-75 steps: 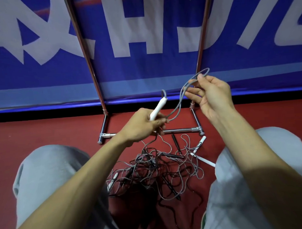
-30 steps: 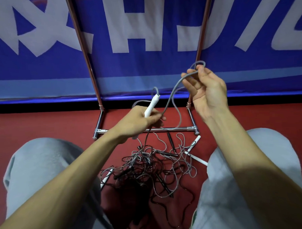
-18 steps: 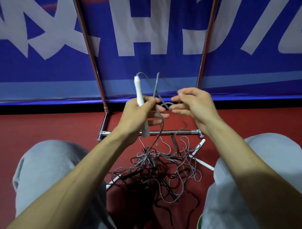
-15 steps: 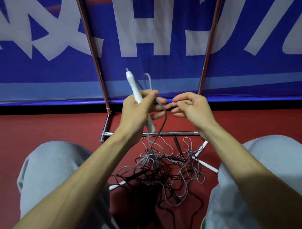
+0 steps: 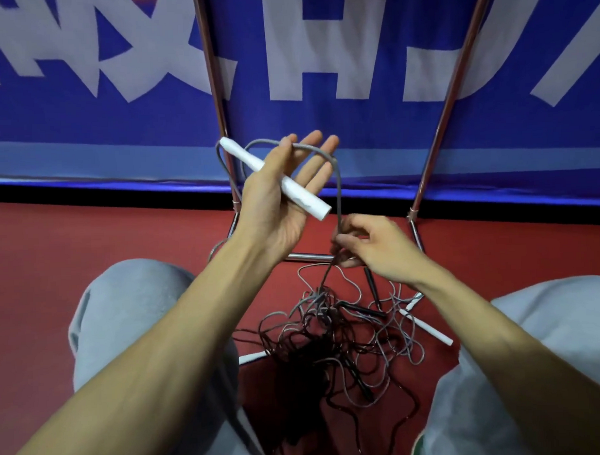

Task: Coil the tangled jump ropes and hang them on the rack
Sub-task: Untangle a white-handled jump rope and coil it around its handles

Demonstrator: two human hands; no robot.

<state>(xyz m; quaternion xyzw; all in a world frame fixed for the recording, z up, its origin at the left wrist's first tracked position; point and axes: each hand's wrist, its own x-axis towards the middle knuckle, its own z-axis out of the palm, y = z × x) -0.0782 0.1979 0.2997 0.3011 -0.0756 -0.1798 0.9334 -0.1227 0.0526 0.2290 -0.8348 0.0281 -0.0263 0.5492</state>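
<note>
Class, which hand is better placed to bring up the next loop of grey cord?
Right. The right hand pinches the cord just above the pile, so it can probably lift it. The left hand is busy: it holds the handle, with a loop draped over its fingers.
</note>
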